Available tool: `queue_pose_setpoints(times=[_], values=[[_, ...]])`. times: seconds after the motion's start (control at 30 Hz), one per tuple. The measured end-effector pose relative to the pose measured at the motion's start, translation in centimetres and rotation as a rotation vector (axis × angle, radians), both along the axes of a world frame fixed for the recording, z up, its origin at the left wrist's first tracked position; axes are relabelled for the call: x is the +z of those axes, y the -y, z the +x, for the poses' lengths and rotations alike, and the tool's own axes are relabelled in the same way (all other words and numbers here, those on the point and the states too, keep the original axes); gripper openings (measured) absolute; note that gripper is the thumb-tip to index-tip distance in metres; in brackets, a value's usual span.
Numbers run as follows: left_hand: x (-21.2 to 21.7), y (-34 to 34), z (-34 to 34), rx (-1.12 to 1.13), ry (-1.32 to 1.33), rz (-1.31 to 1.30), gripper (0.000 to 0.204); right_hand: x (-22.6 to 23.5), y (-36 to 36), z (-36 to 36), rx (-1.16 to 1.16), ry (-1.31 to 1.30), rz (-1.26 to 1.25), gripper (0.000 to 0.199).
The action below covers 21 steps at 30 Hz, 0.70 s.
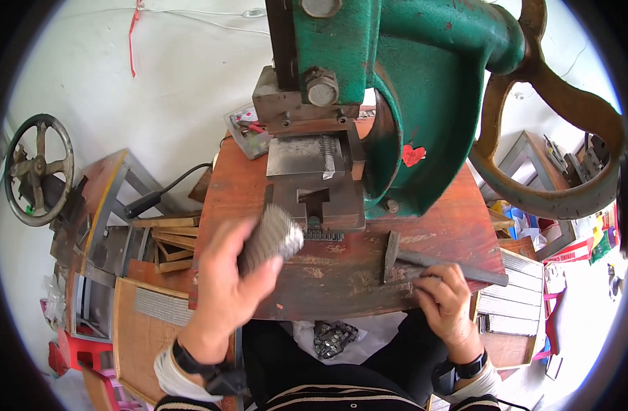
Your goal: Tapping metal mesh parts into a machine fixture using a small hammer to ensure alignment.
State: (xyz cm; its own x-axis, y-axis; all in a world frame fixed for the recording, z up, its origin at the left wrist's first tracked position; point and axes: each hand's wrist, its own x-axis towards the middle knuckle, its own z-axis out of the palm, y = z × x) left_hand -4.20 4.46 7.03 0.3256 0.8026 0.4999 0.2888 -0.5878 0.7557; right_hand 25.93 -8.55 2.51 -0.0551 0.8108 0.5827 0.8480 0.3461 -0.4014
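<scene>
My left hand (228,277) is wrapped round a stack of thin grey metal strips (269,240), held in front of the press. Its ridged edges face up and its end shines. My right hand (445,298) is at the front right of the table with its fingers curled in a pinch; I cannot make out what, if anything, is between them. Behind those fingers lies a hammer (471,270), its head toward the middle of the table. Under the green hand press (430,103), a flat metal plate (297,157) with a toothed strip (329,157) along its right part sits on the steel die.
The press's curved handle (567,205) hangs at the right. A wooden tray (132,349) with metal strips stands at the lower left, another tray (509,335) at the lower right. Metal scraps (333,339) lie on white cloth at my lap. A handwheel (40,168) is far left.
</scene>
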Motion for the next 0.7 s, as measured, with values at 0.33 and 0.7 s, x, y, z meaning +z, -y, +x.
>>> queue_pose_setpoints(times=[0.33, 0.7], values=[[-5.9, 4.9, -0.4, 0.037, -0.561, 0.103, 0.058, -0.3, -3.1, 2.3, -0.077, 0.157, -0.229, 0.045], [-7.3, 4.7, 0.7, 0.196, -0.484, 0.162, 0.062, 2.8, -2.4, -1.6, 0.108, 0.147, -0.343, 0.029]])
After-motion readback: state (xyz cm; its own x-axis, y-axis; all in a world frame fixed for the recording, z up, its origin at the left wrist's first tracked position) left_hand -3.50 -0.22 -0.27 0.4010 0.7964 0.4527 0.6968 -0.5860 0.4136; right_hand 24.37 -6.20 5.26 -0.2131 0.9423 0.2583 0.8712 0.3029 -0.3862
